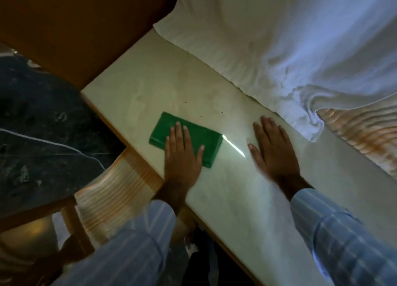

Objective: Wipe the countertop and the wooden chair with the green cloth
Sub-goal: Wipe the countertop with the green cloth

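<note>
The pale, marble-like stone surface (214,178) looks smooth and glossy, catching a bright streak of reflected light. The folded green cloth (199,135) on it appears soft and matt. The rumpled white fabric (279,38) along the far edge is creased, matt cloth. The brown wooden panel (75,23) looks smooth, with a dull sheen. Both sleeves are striped woven cloth.

A big white sheet (290,38) lies crumpled at the far right, with folds near its right end. A dark brown wooden board (75,27) fills the far left corner. Below it on the left is a dark floor (38,124) with pale marks. A thin white cord (53,142) runs across that floor. A thin bright streak of light (234,146) shines in the middle.
</note>
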`<action>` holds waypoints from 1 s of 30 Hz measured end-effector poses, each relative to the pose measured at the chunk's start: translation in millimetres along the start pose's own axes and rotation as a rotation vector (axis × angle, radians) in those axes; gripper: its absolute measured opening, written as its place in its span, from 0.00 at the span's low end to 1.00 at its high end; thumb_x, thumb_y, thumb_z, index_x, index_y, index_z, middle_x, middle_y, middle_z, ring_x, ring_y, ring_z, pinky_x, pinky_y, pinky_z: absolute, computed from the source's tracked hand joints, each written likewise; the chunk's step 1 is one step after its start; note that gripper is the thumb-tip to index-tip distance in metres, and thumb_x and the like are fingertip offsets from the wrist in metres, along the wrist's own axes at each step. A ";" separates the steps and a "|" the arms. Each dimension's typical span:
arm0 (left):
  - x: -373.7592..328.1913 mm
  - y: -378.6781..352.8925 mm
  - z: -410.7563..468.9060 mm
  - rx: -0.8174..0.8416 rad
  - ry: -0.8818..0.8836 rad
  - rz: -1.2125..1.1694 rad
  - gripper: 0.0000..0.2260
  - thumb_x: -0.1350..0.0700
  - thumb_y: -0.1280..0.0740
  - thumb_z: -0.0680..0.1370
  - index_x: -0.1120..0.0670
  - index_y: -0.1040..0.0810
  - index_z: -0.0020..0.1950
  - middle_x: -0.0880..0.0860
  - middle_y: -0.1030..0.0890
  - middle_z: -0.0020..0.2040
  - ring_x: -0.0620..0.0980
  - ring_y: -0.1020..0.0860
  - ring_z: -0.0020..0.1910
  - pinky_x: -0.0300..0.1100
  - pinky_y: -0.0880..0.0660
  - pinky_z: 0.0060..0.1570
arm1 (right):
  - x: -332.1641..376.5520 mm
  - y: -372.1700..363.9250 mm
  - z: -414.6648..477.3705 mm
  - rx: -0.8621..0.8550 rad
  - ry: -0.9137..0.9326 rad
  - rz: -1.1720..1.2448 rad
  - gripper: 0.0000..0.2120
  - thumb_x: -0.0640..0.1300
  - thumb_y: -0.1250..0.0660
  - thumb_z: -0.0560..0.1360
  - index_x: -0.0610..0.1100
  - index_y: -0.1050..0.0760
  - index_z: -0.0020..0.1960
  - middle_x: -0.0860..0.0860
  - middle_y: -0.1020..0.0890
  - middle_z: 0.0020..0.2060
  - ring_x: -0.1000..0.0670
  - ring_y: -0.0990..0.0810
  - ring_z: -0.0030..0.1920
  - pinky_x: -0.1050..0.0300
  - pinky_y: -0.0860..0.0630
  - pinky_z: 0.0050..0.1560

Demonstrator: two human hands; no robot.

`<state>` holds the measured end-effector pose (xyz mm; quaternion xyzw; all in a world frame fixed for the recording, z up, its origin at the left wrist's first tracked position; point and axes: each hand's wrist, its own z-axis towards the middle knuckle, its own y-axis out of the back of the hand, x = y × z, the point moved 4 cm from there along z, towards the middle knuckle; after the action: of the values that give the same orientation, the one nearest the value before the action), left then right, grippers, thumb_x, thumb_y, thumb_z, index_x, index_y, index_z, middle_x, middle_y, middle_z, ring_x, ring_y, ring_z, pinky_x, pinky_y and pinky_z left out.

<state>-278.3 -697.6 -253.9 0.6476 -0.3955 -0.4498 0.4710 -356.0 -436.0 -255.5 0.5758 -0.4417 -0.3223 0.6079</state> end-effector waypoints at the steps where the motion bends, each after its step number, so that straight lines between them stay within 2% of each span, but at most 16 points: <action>1: 3.3 4.4 24.5 -0.007 -0.017 0.014 0.35 0.39 0.51 0.83 0.62 0.47 0.81 0.61 0.47 0.83 0.60 0.48 0.81 0.57 0.46 0.78 | 0.6 0.1 -0.9 -0.005 -0.003 0.004 0.32 0.60 0.48 0.85 0.46 0.42 0.84 0.43 0.42 0.85 0.42 0.42 0.85 0.41 0.43 0.84; 4: -2.6 15.8 101.7 -0.008 -0.076 0.014 0.35 0.39 0.50 0.83 0.62 0.48 0.81 0.61 0.48 0.83 0.60 0.49 0.81 0.56 0.48 0.79 | -1.7 -2.0 1.1 -0.030 -0.003 -0.018 0.32 0.60 0.49 0.85 0.46 0.43 0.85 0.43 0.42 0.85 0.42 0.43 0.85 0.42 0.44 0.85; 7: -10.1 21.0 135.2 0.004 -0.076 0.025 0.35 0.38 0.52 0.83 0.61 0.49 0.82 0.60 0.49 0.83 0.60 0.50 0.82 0.55 0.51 0.79 | -1.7 -4.1 0.6 -0.026 -0.004 -0.043 0.33 0.61 0.50 0.85 0.46 0.44 0.85 0.44 0.43 0.86 0.43 0.44 0.86 0.44 0.46 0.86; 10: -11.1 17.8 97.6 0.008 -0.109 0.010 0.35 0.39 0.52 0.83 0.61 0.49 0.82 0.60 0.48 0.83 0.59 0.49 0.82 0.55 0.48 0.79 | -0.5 -2.0 -0.5 -0.030 0.007 -0.038 0.33 0.61 0.50 0.85 0.46 0.45 0.85 0.44 0.43 0.86 0.43 0.45 0.86 0.44 0.47 0.86; 15: 12.2 -4.4 -37.2 0.058 -0.353 0.070 0.35 0.39 0.49 0.83 0.61 0.50 0.82 0.59 0.50 0.83 0.57 0.51 0.82 0.56 0.47 0.78 | 2.7 2.9 -0.2 -0.033 0.000 -0.055 0.33 0.61 0.52 0.86 0.46 0.44 0.85 0.43 0.43 0.86 0.43 0.44 0.86 0.43 0.46 0.85; 18: 37.6 -0.1 -35.8 0.075 -0.455 0.076 0.35 0.38 0.47 0.83 0.60 0.49 0.82 0.57 0.50 0.83 0.56 0.51 0.82 0.56 0.46 0.78 | 4.1 5.4 0.2 -0.033 -0.006 -0.051 0.32 0.60 0.51 0.85 0.45 0.43 0.85 0.43 0.42 0.85 0.42 0.43 0.86 0.43 0.45 0.85; 22: 49.4 18.2 49.3 0.036 -0.186 0.124 0.36 0.36 0.52 0.83 0.59 0.51 0.82 0.58 0.50 0.83 0.57 0.50 0.82 0.55 0.49 0.79 | 3.4 2.9 0.4 -0.065 -0.002 -0.049 0.32 0.60 0.50 0.85 0.45 0.42 0.85 0.43 0.41 0.85 0.42 0.42 0.86 0.43 0.44 0.85; 25: 35.3 30.7 116.5 0.027 -0.061 0.091 0.36 0.36 0.54 0.83 0.60 0.50 0.82 0.59 0.49 0.83 0.59 0.50 0.82 0.56 0.49 0.79 | 1.9 1.3 0.4 -0.069 0.003 -0.055 0.32 0.60 0.50 0.86 0.46 0.42 0.85 0.44 0.41 0.85 0.43 0.43 0.86 0.44 0.45 0.85; 28: 19.3 31.5 135.2 0.026 -0.053 0.097 0.35 0.37 0.54 0.83 0.60 0.51 0.82 0.58 0.51 0.83 0.58 0.52 0.82 0.55 0.52 0.79 | 1.8 1.6 -0.7 -0.054 0.001 -0.047 0.32 0.60 0.51 0.86 0.46 0.43 0.85 0.44 0.42 0.85 0.44 0.44 0.86 0.43 0.44 0.85; 30: 22.6 27.9 112.0 0.038 -0.158 0.119 0.34 0.38 0.54 0.83 0.59 0.52 0.82 0.58 0.52 0.83 0.57 0.52 0.82 0.55 0.52 0.80 | 1.8 1.8 -0.7 -0.068 0.003 -0.050 0.32 0.60 0.50 0.86 0.46 0.42 0.85 0.44 0.41 0.85 0.44 0.43 0.86 0.42 0.44 0.85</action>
<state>-381.3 -754.0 -248.7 0.5946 -0.4776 -0.4630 0.4517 -354.8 -437.0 -253.4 0.5661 -0.4149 -0.3514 0.6196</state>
